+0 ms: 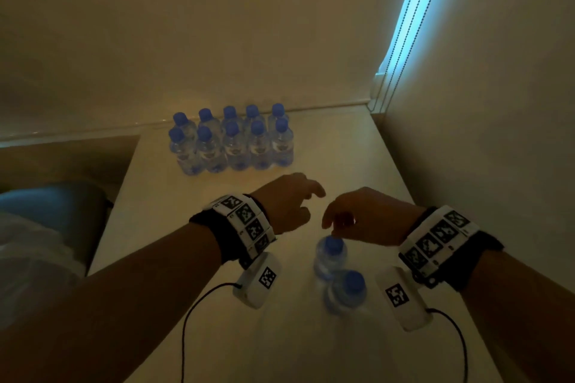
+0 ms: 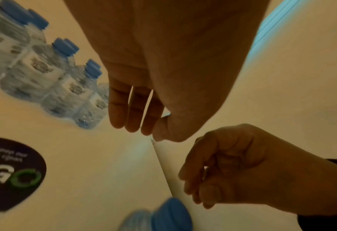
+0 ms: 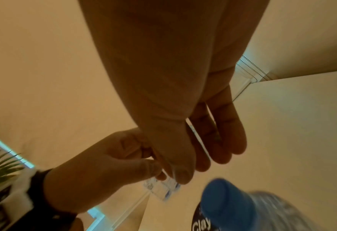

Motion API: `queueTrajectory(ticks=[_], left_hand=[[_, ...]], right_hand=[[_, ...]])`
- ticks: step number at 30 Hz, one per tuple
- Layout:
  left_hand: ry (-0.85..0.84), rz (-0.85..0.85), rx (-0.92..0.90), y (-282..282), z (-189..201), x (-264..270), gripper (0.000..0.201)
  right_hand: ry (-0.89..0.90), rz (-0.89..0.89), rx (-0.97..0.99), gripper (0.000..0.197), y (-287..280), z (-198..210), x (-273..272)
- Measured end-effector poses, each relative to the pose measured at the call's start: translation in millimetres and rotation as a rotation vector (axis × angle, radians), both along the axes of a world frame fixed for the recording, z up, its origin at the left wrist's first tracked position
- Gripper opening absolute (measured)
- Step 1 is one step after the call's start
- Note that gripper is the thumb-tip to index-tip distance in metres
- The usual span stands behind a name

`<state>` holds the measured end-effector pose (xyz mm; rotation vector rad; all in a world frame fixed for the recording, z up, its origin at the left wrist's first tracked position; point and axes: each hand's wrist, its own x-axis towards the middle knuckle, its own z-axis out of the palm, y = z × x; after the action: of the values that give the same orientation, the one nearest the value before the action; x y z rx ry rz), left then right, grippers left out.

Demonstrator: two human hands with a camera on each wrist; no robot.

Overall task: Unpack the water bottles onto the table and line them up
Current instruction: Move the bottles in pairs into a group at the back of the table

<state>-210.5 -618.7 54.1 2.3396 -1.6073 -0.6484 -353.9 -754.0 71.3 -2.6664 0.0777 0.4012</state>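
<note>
Ten small clear water bottles with blue caps (image 1: 231, 141) stand in two close rows at the back of the pale table (image 1: 342, 158); the same rows of bottles (image 2: 45, 70) show in the left wrist view. Two more bottles stand near me: one bottle (image 1: 330, 256) just under my right fingertips, another bottle (image 1: 348, 291) in front of it. My left hand (image 1: 291, 200) hovers over the table with relaxed fingers (image 2: 136, 109) and holds nothing. My right hand (image 1: 357, 218) hangs loosely above the nearer bottle's cap (image 3: 225, 198), gripping nothing.
A wall runs along the table's right edge, with a lit window strip and bead chain (image 1: 404, 28). A dark chair (image 1: 62, 205) and white material (image 1: 25, 258) lie to the left. A round black sticker (image 2: 11, 171) sits on the tabletop. Wrist-camera cables (image 1: 199, 314) trail towards me.
</note>
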Motion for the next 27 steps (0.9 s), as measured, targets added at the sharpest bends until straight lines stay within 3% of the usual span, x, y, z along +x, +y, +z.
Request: queueTrajectory(ticks=[6,10,15,23,27], left_hand=[[0.036,-0.083,0.071,1,-8,-49,0.047],[0.042,-0.051,0.122,0,-21,-67,0.049],[-0.008,-0.045,0.093,-2,-31,-81,0.041],[-0.103,-0.079,0.108,-12,-43,-76,0.03],[-0.104,-0.016,0.08,-25,-34,-49,0.033]], right_hand=[[0.092,0.075,-0.028,0.028,31,-6,-54],[0.147,0.117,-0.002,0.045,38,-15,-70],[0.006,0.006,-0.017,0.03,41,-38,-75],[-0.065,0.018,0.052,0.017,31,-53,-77],[-0.079,-0.042,0.049,0.025,7,-53,-70]])
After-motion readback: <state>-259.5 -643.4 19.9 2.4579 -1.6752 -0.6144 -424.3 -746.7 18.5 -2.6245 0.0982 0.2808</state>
